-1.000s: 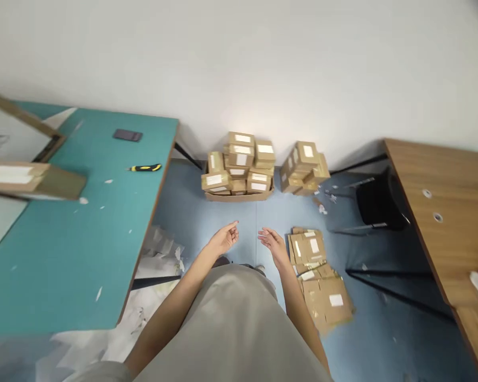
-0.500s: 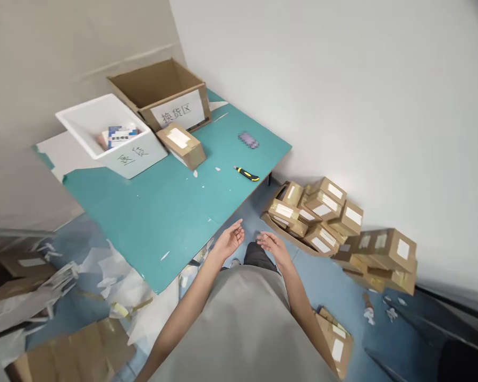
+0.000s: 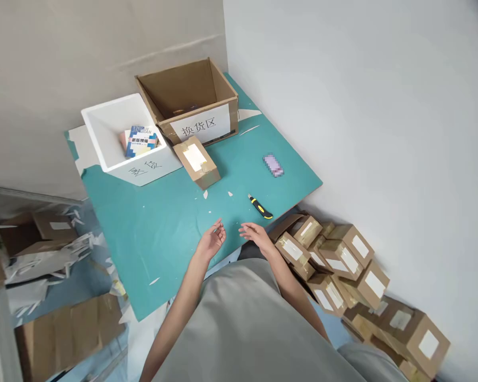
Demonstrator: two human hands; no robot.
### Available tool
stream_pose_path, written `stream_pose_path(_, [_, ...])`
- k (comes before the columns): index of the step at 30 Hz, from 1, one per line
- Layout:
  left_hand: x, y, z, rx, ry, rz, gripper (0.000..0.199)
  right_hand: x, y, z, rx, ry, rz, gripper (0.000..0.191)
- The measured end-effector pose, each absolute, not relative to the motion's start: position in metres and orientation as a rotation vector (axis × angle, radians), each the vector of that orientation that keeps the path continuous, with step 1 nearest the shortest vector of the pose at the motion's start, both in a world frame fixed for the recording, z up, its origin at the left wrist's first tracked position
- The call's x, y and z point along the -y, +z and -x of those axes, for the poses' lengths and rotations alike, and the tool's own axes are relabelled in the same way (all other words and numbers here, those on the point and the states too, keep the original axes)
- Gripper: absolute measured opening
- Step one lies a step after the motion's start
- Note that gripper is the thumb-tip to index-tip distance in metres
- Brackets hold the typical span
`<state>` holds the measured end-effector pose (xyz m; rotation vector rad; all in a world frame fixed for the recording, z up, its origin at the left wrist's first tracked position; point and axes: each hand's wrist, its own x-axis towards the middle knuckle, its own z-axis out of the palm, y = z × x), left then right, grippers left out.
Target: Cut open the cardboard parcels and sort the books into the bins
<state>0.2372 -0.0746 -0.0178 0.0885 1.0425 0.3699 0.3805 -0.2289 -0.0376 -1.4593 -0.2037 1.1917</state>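
My left hand (image 3: 212, 240) is over the near edge of the green table (image 3: 155, 228), fingers apart and slightly curled, holding nothing. To its right, my right hand (image 3: 256, 235) is also empty with its fingers spread. A black and yellow box cutter (image 3: 260, 207) lies just beyond my right hand. Farther back, a taped cardboard box (image 3: 198, 161) with a white label leans against the labelled containers. Books (image 3: 141, 142) lie inside the white bin (image 3: 115, 127). Beside that bin stands a large open carton (image 3: 201, 126) with a handwritten sign.
A blurred purple item (image 3: 273, 165) lies at the table's right. Stacked parcels (image 3: 344, 252) fill the floor at the right, by the wall. Flattened cardboard (image 3: 69, 334) and paper scraps are on the floor at the left.
The view has turned and come nearer the table, so its contents appear larger. Both hands have moved from in front of the table's edge to over it, still empty.
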Motion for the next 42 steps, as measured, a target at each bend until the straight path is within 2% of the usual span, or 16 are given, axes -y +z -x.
stream_pose_path(4, [0.027, -0.019, -0.287, -1.162, 0.513, -0.125, 0.022, 0.175, -0.044, -0.443, 0.242, 1.29, 1.446, 0.041])
stream_pose_path(7, [-0.014, -0.023, -0.316, -1.255, 0.636, -0.156, 0.029, 0.123, -0.052, -0.482, 0.243, 1.339, 1.461, 0.034])
stream_pose_path(10, [-0.053, -0.03, -0.334, -1.318, 0.753, -0.206, 0.051, 0.061, -0.06, -0.51, 0.259, 1.384, 1.462, 0.038])
stream_pose_path(14, [-0.092, -0.039, -0.343, -1.429, 0.831, -0.382, 0.086, -0.02, -0.072, -0.525, 0.307, 1.403, 1.46, 0.057])
stream_pose_path(16, [-0.107, -0.043, -0.342, -1.477, 0.807, -0.488, 0.095, -0.05, -0.077, -0.523, 0.335, 1.39, 1.464, 0.067])
stream_pose_path(18, [-0.117, -0.046, -0.339, -1.498, 0.732, -0.59, 0.089, -0.072, -0.082, -0.516, 0.358, 1.384, 1.478, 0.07])
stream_pose_path(20, [-0.122, -0.049, -0.337, -1.498, 0.644, -0.682, 0.074, -0.082, -0.086, -0.508, 0.377, 1.393, 1.509, 0.067])
stream_pose_path(23, [-0.118, -0.053, -0.334, -1.473, 0.609, -0.726, 0.057, -0.079, -0.087, -0.497, 0.377, 1.386, 1.556, 0.065])
stream_pose_path(28, [-0.075, -0.057, -0.312, -1.416, 0.605, -0.75, 0.053, -0.029, -0.081, -0.472, 0.394, 1.344, 1.609, 0.07])
stream_pose_path(33, [-0.016, -0.065, -0.239, -1.434, 0.662, -0.728, 0.063, 0.055, -0.084, -0.402, 0.467, 1.466, 1.625, 0.066])
stream_pose_path(37, [0.021, -0.084, -0.156, -1.634, 0.878, -0.71, 0.075, 0.099, -0.09, -0.355, 0.642, 1.724, 1.563, 0.052])
stream_pose_path(39, [0.034, -0.094, -0.12, -1.701, 0.894, -0.677, 0.076, 0.1, -0.09, -0.354, 0.614, 1.611, 1.67, 0.061])
stream_pose_path(42, [0.047, -0.106, -0.087, -1.706, 0.793, -0.683, 0.065, 0.081, -0.089, -0.374, 0.55, 1.33, 1.83, 0.081])
